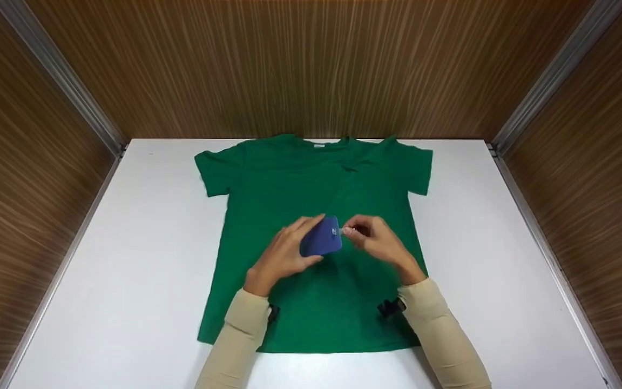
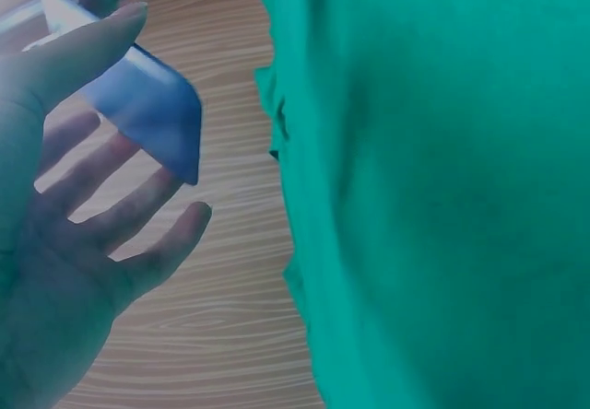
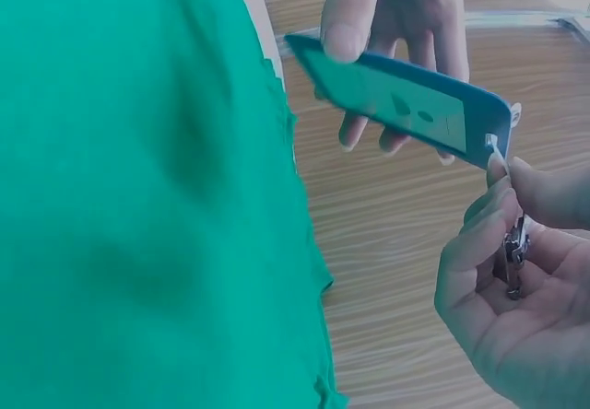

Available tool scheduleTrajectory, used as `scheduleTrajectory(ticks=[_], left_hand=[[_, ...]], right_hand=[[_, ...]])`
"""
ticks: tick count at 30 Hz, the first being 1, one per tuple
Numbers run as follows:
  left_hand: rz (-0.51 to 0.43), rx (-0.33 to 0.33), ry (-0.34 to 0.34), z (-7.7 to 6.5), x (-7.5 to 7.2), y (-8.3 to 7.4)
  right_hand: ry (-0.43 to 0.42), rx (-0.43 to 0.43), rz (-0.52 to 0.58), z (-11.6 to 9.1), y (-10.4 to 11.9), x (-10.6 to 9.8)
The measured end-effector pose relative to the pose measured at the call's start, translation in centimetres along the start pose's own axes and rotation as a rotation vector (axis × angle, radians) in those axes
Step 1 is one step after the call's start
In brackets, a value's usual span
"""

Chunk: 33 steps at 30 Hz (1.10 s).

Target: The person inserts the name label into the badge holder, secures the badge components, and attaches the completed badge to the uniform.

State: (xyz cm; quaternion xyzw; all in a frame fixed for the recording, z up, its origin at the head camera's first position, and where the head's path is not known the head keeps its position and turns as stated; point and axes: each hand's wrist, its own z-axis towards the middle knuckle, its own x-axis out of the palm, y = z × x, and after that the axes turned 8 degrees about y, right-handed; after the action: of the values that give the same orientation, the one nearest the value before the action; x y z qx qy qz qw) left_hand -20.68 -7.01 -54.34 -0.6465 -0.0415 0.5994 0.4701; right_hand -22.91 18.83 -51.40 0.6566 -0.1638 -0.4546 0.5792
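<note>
A blue badge holder (image 1: 320,237) is held above a green T-shirt (image 1: 289,183). My left hand (image 1: 283,253) grips it by its long edges, thumb on one side and fingers on the other. In the right wrist view the badge holder (image 3: 396,100) shows a framed panel and a slot at its end, with a pale strap (image 3: 496,147) through it. My right hand (image 1: 378,240) pinches that strap between thumb and forefinger. A small metal clip (image 3: 516,248) lies within the curl of the right hand's fingers. The T-shirt is spread flat, its collar at the far side.
The shirt lies on a white table (image 1: 143,243). Wood-grain panels (image 1: 311,70) stand at the back and both sides, with metal rails (image 1: 554,81) at the corners. A dark wrist device (image 1: 392,307) sits by the right sleeve.
</note>
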Motion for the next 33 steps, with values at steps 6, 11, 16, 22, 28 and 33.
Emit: scheduleTrajectory(ticks=[6,11,16,22,28,33], left_hand=[[-0.014,-0.010,0.021,0.0,0.2,-0.1],[-0.008,0.029,0.019,0.1,0.2,0.0],[-0.005,0.087,-0.021,0.2,0.0,-0.1],[0.002,0.174,-0.094,0.3,-0.3,-0.4],[-0.004,0.196,-0.093,0.3,-0.4,-0.4],[0.013,0.203,-0.092,0.4,-0.3,-0.4]], right_hand=[[-0.005,0.004,0.009,0.0,0.7,0.7],[0.011,-0.003,-0.010,0.0,1.1,1.1],[0.023,-0.018,-0.042,0.0,1.0,1.1],[0.036,-0.040,-0.072,-0.1,1.1,1.1],[0.061,-0.063,-0.105,-0.1,1.3,1.4],[0.064,-0.075,-0.114,0.0,1.3,1.7]])
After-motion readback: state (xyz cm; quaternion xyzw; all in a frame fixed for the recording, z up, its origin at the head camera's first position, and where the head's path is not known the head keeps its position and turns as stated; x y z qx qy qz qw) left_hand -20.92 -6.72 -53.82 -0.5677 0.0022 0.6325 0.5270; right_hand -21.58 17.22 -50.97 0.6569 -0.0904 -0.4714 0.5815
